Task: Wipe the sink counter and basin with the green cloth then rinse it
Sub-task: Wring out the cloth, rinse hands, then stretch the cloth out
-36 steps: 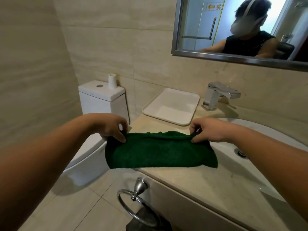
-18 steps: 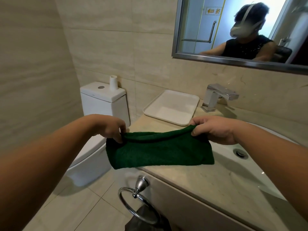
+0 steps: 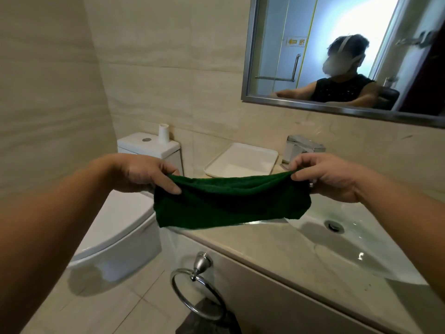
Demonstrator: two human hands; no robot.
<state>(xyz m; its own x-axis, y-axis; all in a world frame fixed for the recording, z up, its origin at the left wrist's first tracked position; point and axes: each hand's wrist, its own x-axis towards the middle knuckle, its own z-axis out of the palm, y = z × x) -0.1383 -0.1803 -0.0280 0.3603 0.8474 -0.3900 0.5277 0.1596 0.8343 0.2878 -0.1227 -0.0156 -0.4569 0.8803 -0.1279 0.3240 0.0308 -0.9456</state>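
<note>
The dark green cloth [image 3: 231, 201] hangs stretched between my two hands, lifted clear of the beige sink counter [image 3: 260, 242]. My left hand [image 3: 144, 173] pinches its upper left corner and my right hand [image 3: 322, 175] pinches its upper right corner. The cloth's lower edge hovers just above the counter's left end. The white basin [image 3: 356, 247] with its round drain [image 3: 334, 225] lies below and right of the cloth. The chrome faucet [image 3: 298, 145] stands behind my right hand, partly hidden by it.
A white rectangular tray [image 3: 240, 160] sits on the counter by the wall. A toilet [image 3: 125, 222] stands left of the counter, with a paper roll [image 3: 163, 133] on its tank. A chrome towel ring [image 3: 197, 288] hangs on the cabinet front. A mirror [image 3: 342, 56] hangs above.
Both hands have raised the cloth off the counter, where it lay spread a second ago. It now hangs stretched in the air.
</note>
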